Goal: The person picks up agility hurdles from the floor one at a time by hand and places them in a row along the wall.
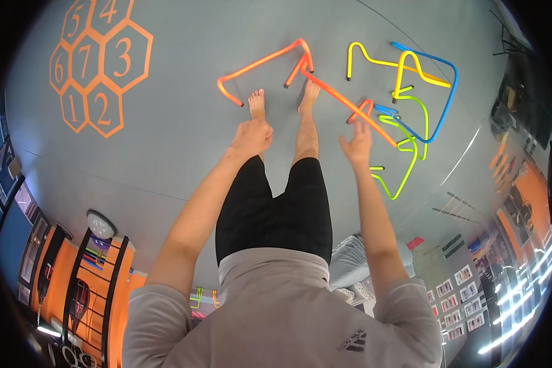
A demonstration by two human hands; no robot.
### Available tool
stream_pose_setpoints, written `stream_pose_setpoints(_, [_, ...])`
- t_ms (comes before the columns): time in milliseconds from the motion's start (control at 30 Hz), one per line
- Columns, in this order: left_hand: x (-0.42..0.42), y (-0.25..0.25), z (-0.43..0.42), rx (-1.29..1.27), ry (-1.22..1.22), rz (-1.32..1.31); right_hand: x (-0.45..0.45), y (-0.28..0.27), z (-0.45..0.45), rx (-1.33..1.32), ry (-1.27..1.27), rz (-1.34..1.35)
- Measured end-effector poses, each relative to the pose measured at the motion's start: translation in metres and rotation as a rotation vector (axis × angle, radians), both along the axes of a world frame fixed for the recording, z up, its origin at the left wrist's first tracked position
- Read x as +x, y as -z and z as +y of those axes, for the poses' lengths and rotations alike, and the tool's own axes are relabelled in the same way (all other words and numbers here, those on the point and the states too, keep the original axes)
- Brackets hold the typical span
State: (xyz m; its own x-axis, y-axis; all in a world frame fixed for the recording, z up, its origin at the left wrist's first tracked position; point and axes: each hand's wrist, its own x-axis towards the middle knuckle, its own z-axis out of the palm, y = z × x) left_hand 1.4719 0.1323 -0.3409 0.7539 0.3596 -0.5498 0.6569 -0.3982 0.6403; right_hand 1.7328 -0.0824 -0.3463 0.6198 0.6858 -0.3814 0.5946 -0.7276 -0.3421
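My left hand is curled into a fist in front of my left thigh, and nothing shows in it. My right hand is raised off my right side with its fingers apart. In the picture its fingertips reach the orange hurdle; whether they touch it, I cannot tell. Another orange hurdle stands ahead of my bare feet. Right of my hand are a yellow hurdle, a blue hurdle and green hurdles, some overlapping.
Orange numbered hexagons mark the grey floor at the far left. A black ladder-like rack stands at the lower left. A grey covered shape lies behind me, and sheets hang on the wall at right.
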Motion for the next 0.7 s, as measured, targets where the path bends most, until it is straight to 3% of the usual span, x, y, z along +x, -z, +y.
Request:
stream_pose_setpoints(33, [0.008,0.01,0.0,0.0,0.018,0.028,0.018,0.007,-0.002,-0.09,0.057,-0.145])
stream_pose_setpoints(133, [0.032,0.032,0.005,0.016,0.023,0.097,0.077,0.052,-0.027,-0.201,0.07,-0.207])
stream_pose_setpoints(233, [0.062,0.041,0.003,-0.059,-0.019,0.231,0.115,0.087,-0.045,-0.461,-0.01,0.079])
stream_pose_setpoints(333, [0.093,0.049,-0.009,-0.096,0.024,0.256,0.122,0.103,-0.041,-0.64,0.076,0.225])
stream_pose_setpoints(400, [0.116,0.05,-0.022,-0.016,-0.025,0.113,0.112,0.105,-0.047,-0.578,-0.02,0.17])
stream_pose_setpoints(533, [0.17,0.03,-0.044,0.372,-0.095,-0.12,0.098,0.08,-0.042,-0.552,-0.192,0.222])
stream_pose_setpoints(633, [0.183,0.015,-0.048,0.07,0.238,-0.07,0.087,0.032,-0.026,-0.521,-0.262,0.262])
stream_pose_setpoints(700, [0.196,-0.026,-0.05,0.127,0.42,0.111,0.084,-0.016,-0.006,-0.511,-0.293,0.297])
